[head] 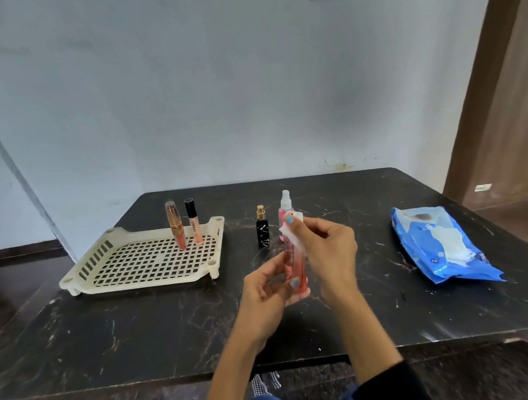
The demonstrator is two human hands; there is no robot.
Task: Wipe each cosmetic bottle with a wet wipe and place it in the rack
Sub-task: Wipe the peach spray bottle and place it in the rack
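The left hand [269,286] pinches the base of a slim pink spray bottle [296,268], held upright above the dark surface [141,328]. The right hand [326,245] presses a wet wipe [292,238] around its upper part. With so low a grip, the damp bottle may slip or knock over the black perfume bottle [262,229] just behind it. The rack [137,261] sits well to the left.

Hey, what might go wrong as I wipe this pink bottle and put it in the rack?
The pink bottle is pinched only near its base by the left hand, so the wet wipe could make it slip. Two tall tubes stand upright in the rack; a careless placement may topple them.
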